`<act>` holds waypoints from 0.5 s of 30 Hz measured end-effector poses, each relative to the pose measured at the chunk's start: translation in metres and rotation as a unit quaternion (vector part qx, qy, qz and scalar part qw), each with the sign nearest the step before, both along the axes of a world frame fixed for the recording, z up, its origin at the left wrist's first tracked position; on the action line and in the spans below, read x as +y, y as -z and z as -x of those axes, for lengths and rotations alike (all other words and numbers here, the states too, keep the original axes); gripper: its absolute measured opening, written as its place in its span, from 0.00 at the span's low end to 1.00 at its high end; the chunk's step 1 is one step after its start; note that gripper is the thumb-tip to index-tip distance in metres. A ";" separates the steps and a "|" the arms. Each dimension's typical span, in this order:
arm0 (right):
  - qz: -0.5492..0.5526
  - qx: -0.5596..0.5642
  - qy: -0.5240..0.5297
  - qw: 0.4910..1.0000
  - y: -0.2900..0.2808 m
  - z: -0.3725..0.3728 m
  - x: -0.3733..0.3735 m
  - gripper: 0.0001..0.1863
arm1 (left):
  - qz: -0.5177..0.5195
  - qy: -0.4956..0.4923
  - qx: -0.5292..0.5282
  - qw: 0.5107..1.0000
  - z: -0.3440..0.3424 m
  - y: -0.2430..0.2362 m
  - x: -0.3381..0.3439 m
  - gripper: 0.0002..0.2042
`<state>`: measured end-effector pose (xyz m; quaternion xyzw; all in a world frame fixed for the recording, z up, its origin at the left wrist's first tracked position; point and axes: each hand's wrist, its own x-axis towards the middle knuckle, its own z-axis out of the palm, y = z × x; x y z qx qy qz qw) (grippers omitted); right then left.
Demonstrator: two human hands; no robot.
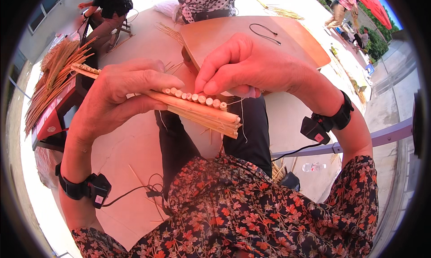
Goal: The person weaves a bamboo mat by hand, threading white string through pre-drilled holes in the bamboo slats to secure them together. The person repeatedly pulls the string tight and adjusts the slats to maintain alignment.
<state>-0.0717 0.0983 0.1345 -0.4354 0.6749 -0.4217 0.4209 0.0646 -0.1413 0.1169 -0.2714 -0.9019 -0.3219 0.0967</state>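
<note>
Pale cut stalks lie side by side above my lap, their round ends in a row facing up and longer stalks below. My left hand grips this bundle at its left side, thumb and fingers pressed around it. Over the row of cut ends, my right hand is closed in a pinch, its fingertips touching or just above the ends. A thin white string hangs from beneath the right hand, beside the bundle's right end. Another part of the stalk work shows beyond my left hand.
A brown table with a black cord stands ahead. Left, a large heap of stalks rests on a red box. A clear bottle lies at right. Cables run from both wrist devices. Other people sit farther off.
</note>
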 end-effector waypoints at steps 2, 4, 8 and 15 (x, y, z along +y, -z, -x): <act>-0.001 -0.018 0.018 1.000 0.001 0.003 0.003 0.08 | -0.014 0.031 0.018 0.999 0.008 0.001 -0.006 0.17; -0.005 0.004 0.016 1.000 0.000 0.003 0.003 0.08 | -0.016 0.066 0.029 0.997 0.019 0.002 -0.009 0.17; -0.005 0.019 0.074 0.997 0.003 0.008 0.008 0.06 | -0.007 0.107 0.034 0.994 0.044 0.005 -0.007 0.15; -0.099 0.147 -0.015 0.984 0.009 0.020 0.024 0.08 | 0.065 0.152 -0.012 0.986 0.072 0.035 0.010 0.11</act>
